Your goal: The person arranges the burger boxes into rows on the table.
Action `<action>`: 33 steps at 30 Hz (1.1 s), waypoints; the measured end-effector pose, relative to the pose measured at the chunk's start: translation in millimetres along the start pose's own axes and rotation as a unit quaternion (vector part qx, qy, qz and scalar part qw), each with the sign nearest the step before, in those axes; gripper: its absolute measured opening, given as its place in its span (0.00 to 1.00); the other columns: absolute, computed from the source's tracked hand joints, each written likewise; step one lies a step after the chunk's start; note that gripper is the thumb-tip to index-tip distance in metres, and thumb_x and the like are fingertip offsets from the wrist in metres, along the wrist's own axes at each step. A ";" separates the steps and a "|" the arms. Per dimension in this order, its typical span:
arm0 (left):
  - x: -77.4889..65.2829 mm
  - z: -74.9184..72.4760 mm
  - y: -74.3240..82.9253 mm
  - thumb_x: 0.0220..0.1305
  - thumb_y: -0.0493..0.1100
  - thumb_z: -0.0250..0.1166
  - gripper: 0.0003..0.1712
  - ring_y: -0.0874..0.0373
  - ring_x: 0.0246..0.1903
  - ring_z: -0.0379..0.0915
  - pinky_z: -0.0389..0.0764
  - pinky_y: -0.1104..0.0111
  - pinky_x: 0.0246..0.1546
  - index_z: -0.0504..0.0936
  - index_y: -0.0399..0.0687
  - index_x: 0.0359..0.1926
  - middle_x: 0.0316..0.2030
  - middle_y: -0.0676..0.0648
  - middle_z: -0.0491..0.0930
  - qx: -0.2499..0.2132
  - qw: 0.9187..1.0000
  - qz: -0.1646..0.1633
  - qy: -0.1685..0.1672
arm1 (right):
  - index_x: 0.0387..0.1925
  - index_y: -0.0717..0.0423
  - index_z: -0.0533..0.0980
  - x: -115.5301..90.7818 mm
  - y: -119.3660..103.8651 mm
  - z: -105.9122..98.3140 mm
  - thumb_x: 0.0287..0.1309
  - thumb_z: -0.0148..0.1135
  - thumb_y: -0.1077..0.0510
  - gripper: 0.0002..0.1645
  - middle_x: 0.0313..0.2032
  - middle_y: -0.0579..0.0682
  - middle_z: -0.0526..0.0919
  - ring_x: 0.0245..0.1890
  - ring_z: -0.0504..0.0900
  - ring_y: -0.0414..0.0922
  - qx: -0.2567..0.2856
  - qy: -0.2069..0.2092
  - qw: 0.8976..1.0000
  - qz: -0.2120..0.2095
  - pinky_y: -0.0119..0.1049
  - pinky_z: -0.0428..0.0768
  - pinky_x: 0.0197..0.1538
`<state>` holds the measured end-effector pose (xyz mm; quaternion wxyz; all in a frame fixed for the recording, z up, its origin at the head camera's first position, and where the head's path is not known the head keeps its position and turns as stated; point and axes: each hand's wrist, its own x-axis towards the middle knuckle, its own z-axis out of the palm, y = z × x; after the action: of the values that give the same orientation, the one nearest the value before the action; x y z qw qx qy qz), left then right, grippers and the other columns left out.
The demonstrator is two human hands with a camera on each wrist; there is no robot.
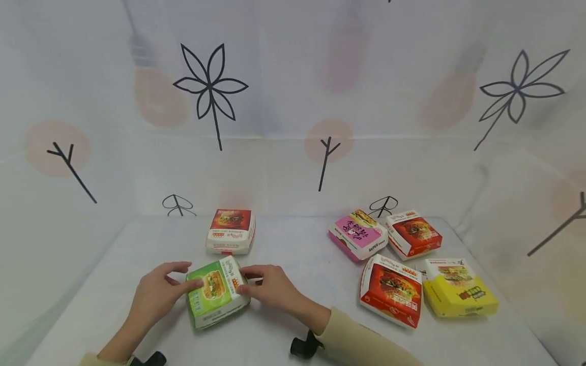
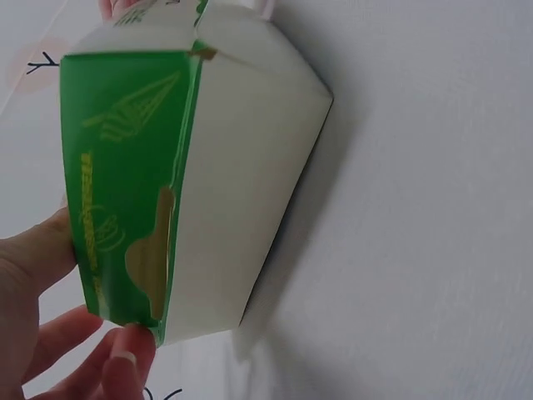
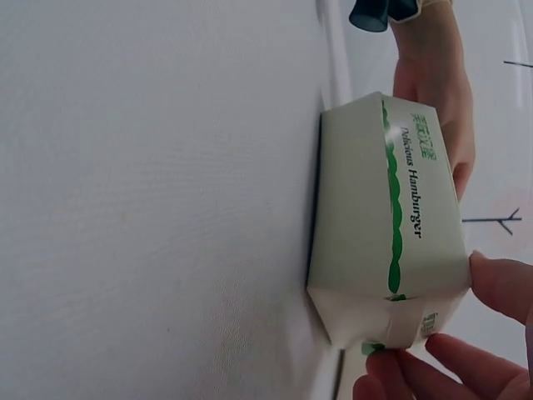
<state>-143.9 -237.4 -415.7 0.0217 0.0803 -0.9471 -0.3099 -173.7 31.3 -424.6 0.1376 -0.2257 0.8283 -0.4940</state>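
Printed white cloth (image 1: 274, 173) hangs behind a pale table (image 1: 297, 244), and 6 hamburger boxes sit on the table, all with lids closed as far as they show. From the left, the green box (image 1: 217, 290) lies near the front between 2 hands; work on it looks under way, since neither hand has let go of it yet. Just behind it stands a lone red-and-white box (image 1: 230, 231), with no hand on it. Well apart to the right, 4 boxes form a loose group, also untouched: a pink box (image 1: 358, 235), a front red box (image 1: 391, 290), a back red box (image 1: 414, 234) and, farthest right, a yellow box (image 1: 460, 290). How much is left beyond the green box cannot be told from the way they lie. As for the grip, the left hand (image 1: 157, 291) grasps the green box at its left end, thumb on the upper edge and fingers at the back corner, parted only by the box between them. On the other end, the right hand (image 1: 273, 287) pinches the right corner, thumb on the top edge and fingertips against the side
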 end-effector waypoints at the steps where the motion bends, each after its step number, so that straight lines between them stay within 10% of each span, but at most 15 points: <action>1: -0.3 0.4 0.2 0.42 0.74 0.73 0.51 0.51 0.38 0.78 0.77 0.65 0.28 0.80 0.41 0.58 0.52 0.37 0.81 -0.003 1.000 0.000 0.004 | 0.58 0.55 0.80 -0.6 0.0 -0.1 0.59 0.71 0.49 0.27 0.53 0.45 0.84 0.53 0.81 0.39 0.002 -0.002 1.000 -0.003 0.30 0.82 0.48; 13: -9.4 3.6 2.2 0.54 0.69 0.70 0.39 0.40 0.50 0.79 0.75 0.40 0.51 0.83 0.46 0.55 0.52 0.39 0.82 -0.001 0.998 0.062 0.023 | 0.65 0.53 0.75 -9.1 -3.1 3.2 0.61 0.69 0.50 0.32 0.59 0.44 0.80 0.54 0.81 0.38 0.018 -0.015 1.000 0.007 0.29 0.81 0.49; 25: -14.0 -1.0 -3.7 0.49 0.65 0.75 0.49 0.35 0.65 0.63 0.83 0.55 0.48 0.73 0.49 0.68 0.69 0.37 0.65 -0.065 0.987 0.113 -0.099 | 0.58 0.51 0.80 -14.2 2.7 -0.2 0.64 0.67 0.55 0.21 0.55 0.39 0.83 0.54 0.81 0.38 0.016 0.015 1.000 0.009 0.32 0.82 0.49; 33: -11.6 -2.3 -8.2 0.46 0.63 0.78 0.53 0.34 0.65 0.62 0.82 0.55 0.48 0.70 0.48 0.70 0.70 0.36 0.63 -0.063 0.979 0.151 -0.120 | 0.55 0.51 0.82 -7.4 5.1 -7.7 0.60 0.70 0.55 0.21 0.50 0.43 0.85 0.52 0.83 0.42 0.013 0.029 0.999 0.011 0.34 0.83 0.48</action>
<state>-131.0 -243.4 -418.5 -0.0403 -0.1023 -0.9227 -0.3696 -172.0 43.0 -425.4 0.1221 -0.2002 0.8281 -0.5092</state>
